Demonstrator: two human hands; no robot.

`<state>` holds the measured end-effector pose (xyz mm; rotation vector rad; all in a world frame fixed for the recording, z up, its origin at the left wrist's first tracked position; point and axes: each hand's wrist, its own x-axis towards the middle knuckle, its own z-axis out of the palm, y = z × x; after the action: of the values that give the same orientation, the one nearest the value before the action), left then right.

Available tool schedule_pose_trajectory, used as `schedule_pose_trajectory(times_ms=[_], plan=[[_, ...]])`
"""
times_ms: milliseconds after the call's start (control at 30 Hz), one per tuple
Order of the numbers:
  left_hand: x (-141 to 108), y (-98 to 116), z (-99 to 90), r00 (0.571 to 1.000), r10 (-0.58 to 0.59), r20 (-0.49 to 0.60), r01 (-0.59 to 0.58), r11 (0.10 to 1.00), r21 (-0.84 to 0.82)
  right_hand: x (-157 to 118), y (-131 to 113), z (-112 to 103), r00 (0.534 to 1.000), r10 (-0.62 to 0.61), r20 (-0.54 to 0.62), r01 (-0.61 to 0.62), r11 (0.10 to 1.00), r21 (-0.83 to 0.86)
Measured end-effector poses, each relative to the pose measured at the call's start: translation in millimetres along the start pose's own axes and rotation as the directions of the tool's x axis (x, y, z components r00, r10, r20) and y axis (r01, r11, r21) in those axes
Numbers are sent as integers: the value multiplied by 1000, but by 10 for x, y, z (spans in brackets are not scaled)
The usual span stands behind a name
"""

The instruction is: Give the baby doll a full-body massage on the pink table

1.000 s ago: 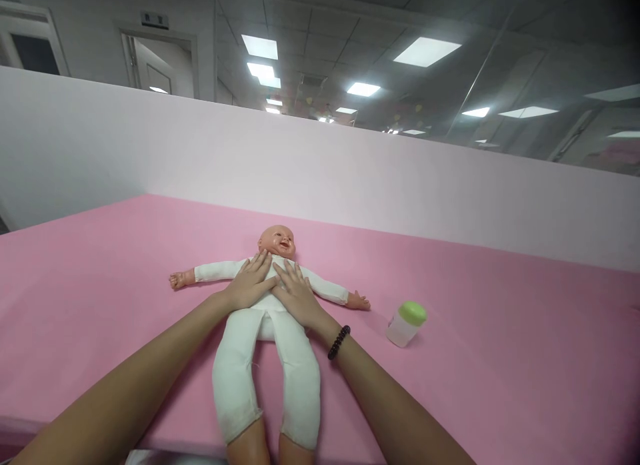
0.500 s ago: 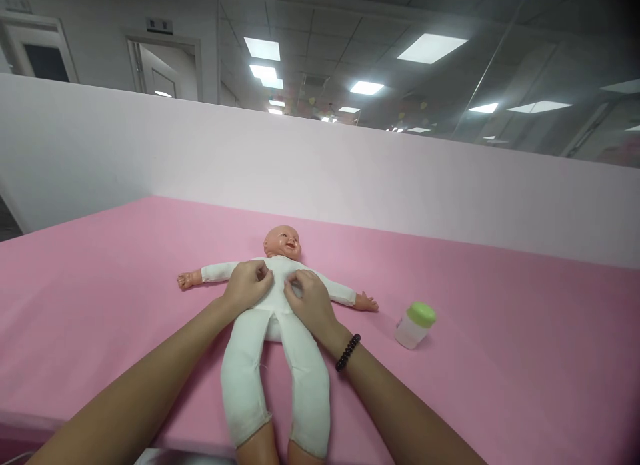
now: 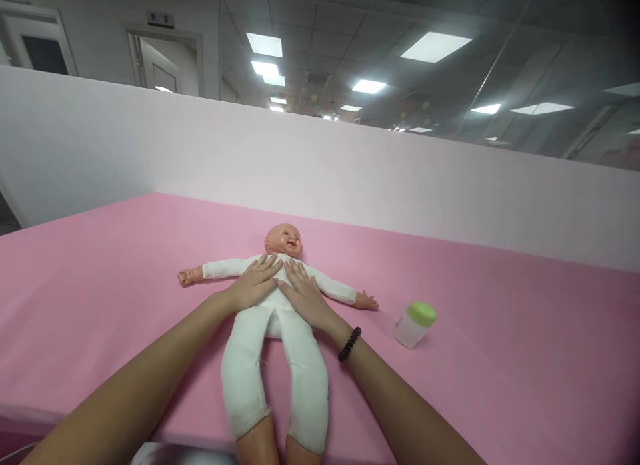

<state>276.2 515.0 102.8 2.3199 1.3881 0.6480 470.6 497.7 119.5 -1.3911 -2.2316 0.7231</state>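
A baby doll (image 3: 274,323) with a white cloth body lies on its back, arms stretched out to the sides and its legs toward me. My left hand (image 3: 256,282) rests flat on the left side of the doll's chest, fingers extended. On the other side of the chest lies my right hand (image 3: 304,293), also flat with its fingers stretched toward the doll's neck. Neither hand grips anything. A dark beaded bracelet (image 3: 349,344) circles my right wrist. The lower ends of the doll's legs run out of view at the bottom.
The doll lies on a pink padded surface (image 3: 450,378). To the right of its hand stands a translucent bottle (image 3: 411,329) with a green lid (image 3: 421,313). A low white wall (image 3: 320,165) closes off the far side, with glass above it at the right.
Both hands have gone from curled fingers to flat, outstretched palms on the doll's chest. The doll and the bottle stay in place.
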Motion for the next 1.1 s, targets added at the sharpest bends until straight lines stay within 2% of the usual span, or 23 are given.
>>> schedule_pose_trajectory(times_ms=[100, 200, 267, 367, 433, 500, 567, 667, 733, 900, 1000, 1100], plan=[[-5, 53, 21, 988, -151, -14, 151, 989, -4, 21, 4, 29, 995, 94, -33, -94, 996, 3], [-27, 133, -3, 957, -267, -116, 271, 963, 15, 1, -8, 26, 989, 120, -89, -123, 992, -27], [-52, 189, -47, 943, -256, -214, 279, 956, 86, -38, -18, -1, 981, 71, -183, -90, 991, -97], [-95, 251, -119, 930, -171, -326, 253, 940, 227, -99, -11, -38, 939, -38, -342, -28, 982, -186], [-118, 267, -146, 935, -83, -344, 181, 947, 265, -114, 12, -37, 914, -150, -376, 104, 985, -141], [-130, 267, -150, 948, 21, -319, 58, 970, 236, -102, 42, -14, 895, -278, -348, 286, 958, -31], [-129, 256, -140, 953, 87, -290, -41, 986, 159, -73, 69, 15, 896, -343, -282, 375, 924, 69], [-104, 221, -109, 956, 161, -245, -151, 987, 57, -25, 98, 39, 934, -323, -154, 340, 935, 102], [-78, 182, -84, 965, 181, -188, -178, 984, 34, -3, 107, 37, 954, -286, -90, 293, 953, 79], [-38, 114, -42, 998, 47, -44, -46, 999, 24, 9, 79, -8, 985, -173, 5, 173, 985, 18], [-45, 129, -36, 998, -60, -6, 60, 998, 6, 20, 66, -15, 994, -107, 22, 107, 994, -2], [-45, 137, -22, 989, -145, -15, 145, 989, 1, 36, 77, 13, 1000, -21, -18, 21, 1000, 10]])
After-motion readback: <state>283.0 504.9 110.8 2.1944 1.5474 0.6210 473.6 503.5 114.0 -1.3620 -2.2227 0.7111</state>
